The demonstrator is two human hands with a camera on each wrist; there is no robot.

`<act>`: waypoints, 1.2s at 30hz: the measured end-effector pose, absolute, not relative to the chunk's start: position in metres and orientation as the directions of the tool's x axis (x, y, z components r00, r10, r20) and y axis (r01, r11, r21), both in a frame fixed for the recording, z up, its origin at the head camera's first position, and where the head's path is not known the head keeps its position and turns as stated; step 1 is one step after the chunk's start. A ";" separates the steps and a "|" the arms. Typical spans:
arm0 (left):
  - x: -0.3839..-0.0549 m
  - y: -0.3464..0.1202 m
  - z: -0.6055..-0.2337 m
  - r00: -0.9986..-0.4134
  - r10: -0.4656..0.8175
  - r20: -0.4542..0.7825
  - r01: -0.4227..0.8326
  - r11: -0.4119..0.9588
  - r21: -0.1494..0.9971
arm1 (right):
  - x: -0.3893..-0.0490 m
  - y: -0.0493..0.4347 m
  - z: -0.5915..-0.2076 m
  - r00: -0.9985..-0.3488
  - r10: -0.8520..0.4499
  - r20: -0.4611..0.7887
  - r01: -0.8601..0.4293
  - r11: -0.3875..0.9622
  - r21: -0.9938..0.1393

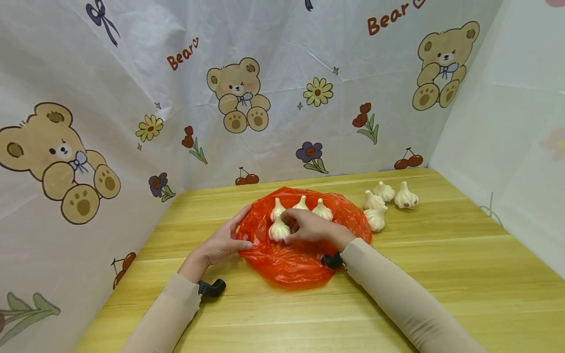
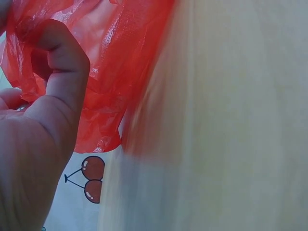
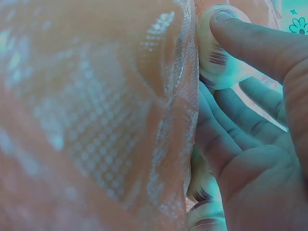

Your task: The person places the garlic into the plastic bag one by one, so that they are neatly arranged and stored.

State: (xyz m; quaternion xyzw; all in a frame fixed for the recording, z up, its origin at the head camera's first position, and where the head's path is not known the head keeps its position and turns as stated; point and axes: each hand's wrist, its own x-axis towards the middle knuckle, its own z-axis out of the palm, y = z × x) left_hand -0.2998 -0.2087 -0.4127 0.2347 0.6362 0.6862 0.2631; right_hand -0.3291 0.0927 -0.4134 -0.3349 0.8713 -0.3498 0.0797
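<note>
A red plastic bag [image 1: 293, 269] lies spread on the wooden table with its mouth facing up. My left hand [image 1: 220, 241] holds the bag's left edge; in the left wrist view the thumb [image 2: 70, 62] bends over the crumpled red film [image 2: 110, 91]. Inside the bag, my right hand [image 1: 311, 226] pinches a white garlic bulb [image 1: 279, 230] near the left side. The right wrist view shows this bulb [image 3: 224, 62] between thumb and fingers. Three other garlic bulbs [image 1: 322, 211] sit behind it in the bag, partly covered by the right hand.
Several more garlic bulbs [image 1: 376, 218] lie on the table to the right of the bag. The wooden table [image 1: 265, 318] meets a white sheet [image 1: 282, 147] printed with bears and flowers at the back and left. A pale sheet [image 1: 499, 162] stands along the right side.
</note>
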 end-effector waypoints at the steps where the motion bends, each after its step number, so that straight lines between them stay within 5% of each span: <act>1: -0.300 -0.209 -0.413 -0.751 0.660 -0.013 -0.063 -0.052 0.997 | -0.329 0.093 -0.413 -0.763 -0.639 0.095 -0.526 0.529 -0.667; 36: -0.301 -0.211 -0.413 -0.753 0.658 -0.014 -0.050 -0.036 0.998 | -0.321 0.145 -0.380 -0.793 -0.605 0.070 -0.466 0.528 -0.710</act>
